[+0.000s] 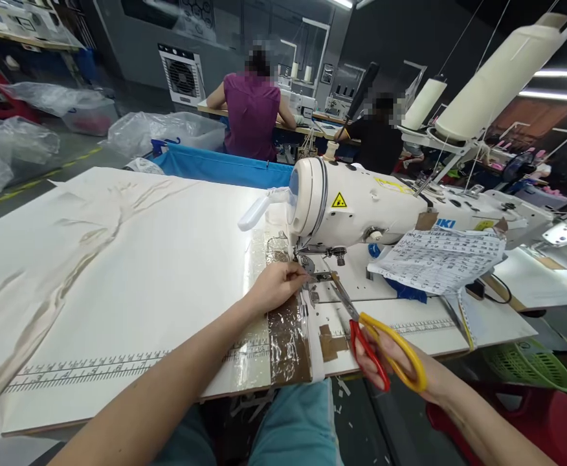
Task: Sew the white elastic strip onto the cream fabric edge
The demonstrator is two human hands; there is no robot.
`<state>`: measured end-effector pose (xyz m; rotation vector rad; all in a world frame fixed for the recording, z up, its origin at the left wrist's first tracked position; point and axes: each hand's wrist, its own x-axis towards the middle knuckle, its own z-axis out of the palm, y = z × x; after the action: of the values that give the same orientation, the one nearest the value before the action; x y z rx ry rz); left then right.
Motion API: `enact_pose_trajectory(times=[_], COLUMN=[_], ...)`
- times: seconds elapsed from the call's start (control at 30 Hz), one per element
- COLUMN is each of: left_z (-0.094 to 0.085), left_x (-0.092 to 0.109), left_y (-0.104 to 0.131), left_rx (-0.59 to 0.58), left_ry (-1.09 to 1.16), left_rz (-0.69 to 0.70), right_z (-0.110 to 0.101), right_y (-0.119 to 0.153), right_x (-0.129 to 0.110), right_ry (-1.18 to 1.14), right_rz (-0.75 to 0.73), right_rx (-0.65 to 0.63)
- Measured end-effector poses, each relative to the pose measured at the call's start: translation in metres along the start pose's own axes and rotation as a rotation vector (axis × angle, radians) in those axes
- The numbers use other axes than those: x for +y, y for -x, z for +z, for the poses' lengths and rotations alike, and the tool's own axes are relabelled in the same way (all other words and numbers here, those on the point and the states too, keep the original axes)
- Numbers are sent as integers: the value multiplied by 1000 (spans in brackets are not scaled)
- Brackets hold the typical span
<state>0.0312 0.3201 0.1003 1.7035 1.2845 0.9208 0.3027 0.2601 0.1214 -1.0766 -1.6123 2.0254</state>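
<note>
My left hand [281, 285] reaches in beside the needle area of a white sewing machine [351, 197], thumb and fingertips pinched together. What lies between those fingertips is too small to make out. A white fabric strip [315, 343] runs from near that hand down over the table's front edge. In my right hand [390, 353] is a pair of scissors [368, 323] with one red and one yellow handle loop. Their blades point up and left, tips close to the metal plate by the presser foot, a short way right of my left fingertips.
The white table [191, 259] carries printed ruler marks and brown tape [288, 349]. Cream fabric [70, 285] trails along its left. A written paper sheet [441, 259] hangs on the machine; thread cones [501, 77] stand above. A blue bin [230, 167] and two seated people are beyond.
</note>
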Motion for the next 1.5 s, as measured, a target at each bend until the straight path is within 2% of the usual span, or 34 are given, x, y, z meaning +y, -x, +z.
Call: enact_pose_trajectory(times=[0.17,0.43,0.6,0.77,0.83,0.93,1.0,1.07,1.13,1.23,1.33,1.4,1.5], left_z=[0,3,3,1,-1,-3,-4,-3,-1,6,11,13,14], left_x=[1,0,0,-1,-1,-4,-6,-10,-13,-16,-16,-16,-16], left_y=[0,3,3,2,1,-2,-4,-7,-11,-16,-19,-20,-20], left_rx=[17,-5,-21,-6,40,178,246,279,301,320,342,360,380], left_ry=[-25,-36,-48,-61,-88,-181,-255,-308,-348,-417,-502,-535,-552], left_rz=[2,40,39,8,-15,-64,-112,-148,-157,-146,-127,-107,-89], right_z=[10,17,20,9,-6,-31,-43,-49,-48,-41,-35,-34,-35], right_y=[-22,-32,-38,-35,-31,-26,-25,-25,-29,-44,-75,-102,-141], right_x=[2,-14,-13,-7,-9,-16,-18,-19,-19,-20,-26,-30,-33], right_ry=[-11,111,126,203,408,961,1283,1470,1568,1538,1286,1174,1130], right_rz=[72,95,130,139,109,81,153,214,138,-178,-416,-450,-463], right_rx=[0,31,76,168,271,500,601,650,707,756,600,519,474])
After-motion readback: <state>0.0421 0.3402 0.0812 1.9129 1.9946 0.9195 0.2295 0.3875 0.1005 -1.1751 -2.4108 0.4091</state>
